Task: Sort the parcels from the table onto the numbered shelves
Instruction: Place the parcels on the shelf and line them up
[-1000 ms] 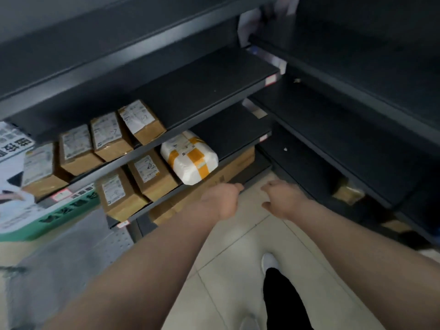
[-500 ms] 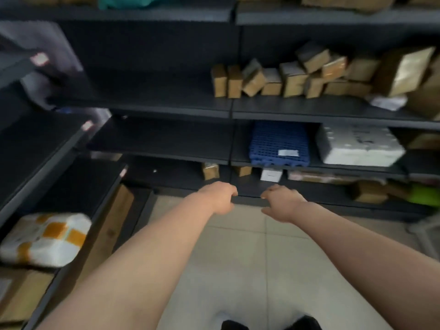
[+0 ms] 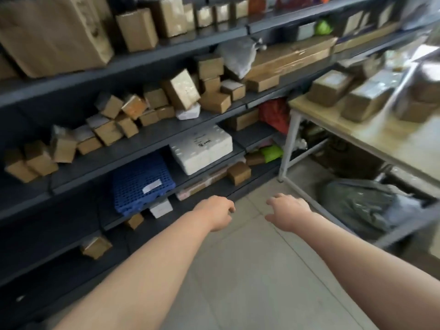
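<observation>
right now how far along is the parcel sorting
Partly done. Many brown boxes already sit on the dark shelves. Nothing is in hand: the left hand and right hand are both empty, held out over the floor. Left to do: several wrapped parcels still lie on the table at right.

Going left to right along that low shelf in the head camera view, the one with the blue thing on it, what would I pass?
Blue plastic crate → white foam box → small cardboard box → green bag.
</observation>
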`<action>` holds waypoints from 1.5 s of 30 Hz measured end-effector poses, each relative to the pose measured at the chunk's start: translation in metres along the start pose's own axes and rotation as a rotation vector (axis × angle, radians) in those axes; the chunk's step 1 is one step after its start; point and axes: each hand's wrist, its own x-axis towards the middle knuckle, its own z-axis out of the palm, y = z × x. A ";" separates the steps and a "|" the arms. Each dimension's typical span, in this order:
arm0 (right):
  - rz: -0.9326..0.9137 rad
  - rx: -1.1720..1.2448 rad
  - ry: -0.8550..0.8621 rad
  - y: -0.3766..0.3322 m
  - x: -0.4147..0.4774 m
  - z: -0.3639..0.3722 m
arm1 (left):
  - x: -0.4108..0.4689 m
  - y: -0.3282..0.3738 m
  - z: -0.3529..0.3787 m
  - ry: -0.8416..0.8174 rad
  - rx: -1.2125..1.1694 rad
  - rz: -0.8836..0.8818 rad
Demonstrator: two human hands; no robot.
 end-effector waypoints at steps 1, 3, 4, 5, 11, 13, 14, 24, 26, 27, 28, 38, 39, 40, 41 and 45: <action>0.052 0.018 0.011 0.035 -0.002 -0.004 | 0.021 0.031 -0.006 -0.002 0.027 0.035; 0.111 0.030 0.034 0.074 -0.002 -0.011 | 0.043 0.065 -0.019 0.012 0.043 0.076; 0.147 0.040 0.056 0.097 -0.004 -0.014 | 0.056 0.086 -0.026 0.024 0.045 0.107; 0.185 0.055 0.074 0.121 -0.006 -0.017 | 0.070 0.108 -0.032 0.034 0.054 0.134; 0.377 0.131 0.151 0.235 -0.008 -0.033 | 0.145 0.211 -0.065 0.032 0.123 0.277; 0.431 0.149 0.176 0.261 -0.002 -0.039 | 0.171 0.237 -0.076 0.043 0.128 0.329; 0.458 0.162 0.182 0.272 0.002 -0.044 | 0.183 0.249 -0.083 0.048 0.133 0.355; 0.731 0.296 0.292 0.365 0.079 -0.101 | 0.337 0.327 -0.162 0.016 0.150 0.568; 0.761 0.348 0.325 0.380 0.093 -0.110 | 0.363 0.339 -0.174 0.029 0.135 0.584; 0.772 0.363 0.333 0.386 0.099 -0.113 | 0.375 0.345 -0.177 0.032 0.128 0.588; 0.783 0.371 0.335 0.393 0.105 -0.115 | 0.385 0.349 -0.180 0.022 0.124 0.595; 0.842 0.407 0.361 0.498 0.171 -0.136 | 0.479 0.419 -0.200 0.051 0.162 0.625; 0.833 0.408 0.376 0.514 0.180 -0.143 | 0.490 0.428 -0.205 0.066 0.167 0.620; 0.821 0.409 0.391 0.530 0.189 -0.150 | 0.501 0.438 -0.210 0.077 0.168 0.611; 0.807 0.411 0.404 0.547 0.198 -0.157 | 0.513 0.449 -0.216 0.084 0.166 0.597; 0.774 0.419 0.454 0.613 0.232 -0.183 | 0.556 0.493 -0.240 0.075 0.155 0.528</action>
